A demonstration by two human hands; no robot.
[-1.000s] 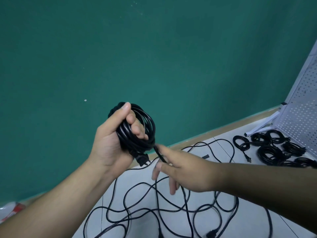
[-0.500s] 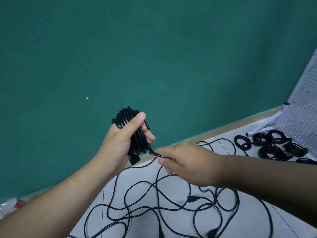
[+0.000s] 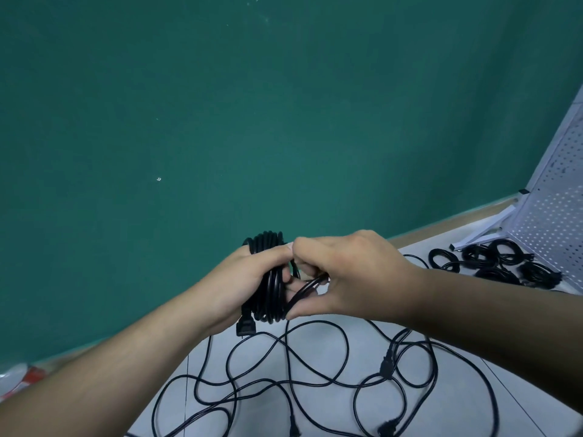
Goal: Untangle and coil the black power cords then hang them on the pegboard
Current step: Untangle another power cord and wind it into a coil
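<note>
Black power cord, wound into a thick coil (image 3: pixel 270 279), sits upright in my left hand (image 3: pixel 243 283), thumb clamped over its loops, its black plug (image 3: pixel 245 326) hanging just below my palm. My right hand (image 3: pixel 344 275) pinches the cord's free strand against the coil's side. More loose black cords (image 3: pixel 315 380) sprawl tangled on the white tiled floor (image 3: pixel 520 392) beneath. Finished black coils (image 3: pixel 495 263) lie at the foot of the white perforated metal pegboard (image 3: pixel 555 216), far right, by the green wall (image 3: pixel 252 121).

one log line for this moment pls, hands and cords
left hand: holds coiled cord | right hand: pinches loose strand at coil | tangled cords: on floor | finished coils: by pegboard, unhung
</note>
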